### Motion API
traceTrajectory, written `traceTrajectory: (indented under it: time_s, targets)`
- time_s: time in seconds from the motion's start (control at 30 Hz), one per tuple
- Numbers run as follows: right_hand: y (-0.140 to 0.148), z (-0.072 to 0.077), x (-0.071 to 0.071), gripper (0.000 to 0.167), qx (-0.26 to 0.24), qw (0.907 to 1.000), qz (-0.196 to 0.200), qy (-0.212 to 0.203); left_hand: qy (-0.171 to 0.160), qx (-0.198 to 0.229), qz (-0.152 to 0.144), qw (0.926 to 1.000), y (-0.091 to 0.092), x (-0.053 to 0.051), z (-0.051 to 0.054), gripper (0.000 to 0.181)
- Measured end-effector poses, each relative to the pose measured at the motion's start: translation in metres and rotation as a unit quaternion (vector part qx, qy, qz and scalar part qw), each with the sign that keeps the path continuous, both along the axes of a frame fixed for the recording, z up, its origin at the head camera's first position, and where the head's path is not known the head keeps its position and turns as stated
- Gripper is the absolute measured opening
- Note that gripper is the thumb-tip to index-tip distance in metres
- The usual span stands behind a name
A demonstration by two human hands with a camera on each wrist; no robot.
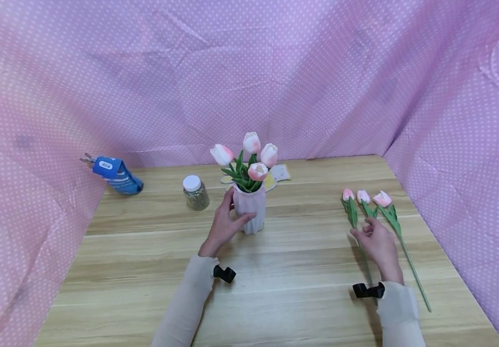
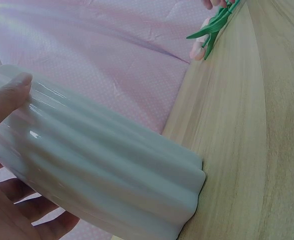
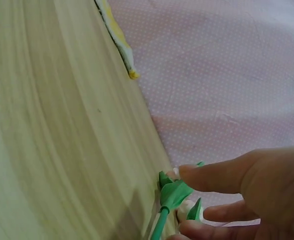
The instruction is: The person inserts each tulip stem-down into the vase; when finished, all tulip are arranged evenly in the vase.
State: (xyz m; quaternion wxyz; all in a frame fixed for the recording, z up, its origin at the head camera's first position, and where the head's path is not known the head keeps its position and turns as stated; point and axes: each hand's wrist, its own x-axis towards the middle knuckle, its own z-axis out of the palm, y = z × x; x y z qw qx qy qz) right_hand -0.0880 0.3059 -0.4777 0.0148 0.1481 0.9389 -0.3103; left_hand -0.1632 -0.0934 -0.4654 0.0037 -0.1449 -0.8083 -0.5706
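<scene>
My left hand (image 1: 224,225) grips the side of a white fluted vase (image 1: 252,209), which stands upright on the table. In the left wrist view the thumb lies across the glossy vase (image 2: 101,155), with the fingers around its far side. Several pink-and-white tulips (image 1: 258,171) with green leaves stand in it. At the right, my right hand (image 1: 379,245) hovers over three loose tulips: a left tulip (image 1: 348,194), a middle tulip (image 1: 363,196) and a right tulip (image 1: 382,198). In the right wrist view its thumb and fingers are apart near a green leaf (image 3: 174,194). The hand hides the middle stem.
Left of the vase stands a jar (image 1: 196,193) with a white lid and greenish contents. A blue packet (image 1: 121,176) with a clip lies at the back left. Behind the vase is a flat yellow-and-white item (image 1: 280,172). Pink dotted cloth (image 1: 249,72) hangs around the wooden table (image 1: 292,289).
</scene>
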Motion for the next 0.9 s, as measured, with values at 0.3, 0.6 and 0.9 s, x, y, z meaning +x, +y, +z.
traceTrajectory:
  time_s: [0.3, 0.6, 0.9]
  targets:
    - [0.004, 0.001, -0.004, 0.063, 0.028, 0.9966, 0.027, -0.073, 0.005, 0.002, -0.002, 1.0, 0.0, 0.0, 0.0, 0.087]
    - [0.001, 0.0, -0.009, 0.04, 0.057, 0.9934, 0.039, -0.092, 0.006, 0.002, -0.002, 1.0, -0.001, 0.0, -0.001, 0.087]
    - [-0.002, 0.0, -0.011, 0.029, 0.074, 0.9941, 0.04, -0.069, 0.008, -0.001, -0.002, 1.0, 0.0, 0.001, 0.0, 0.086]
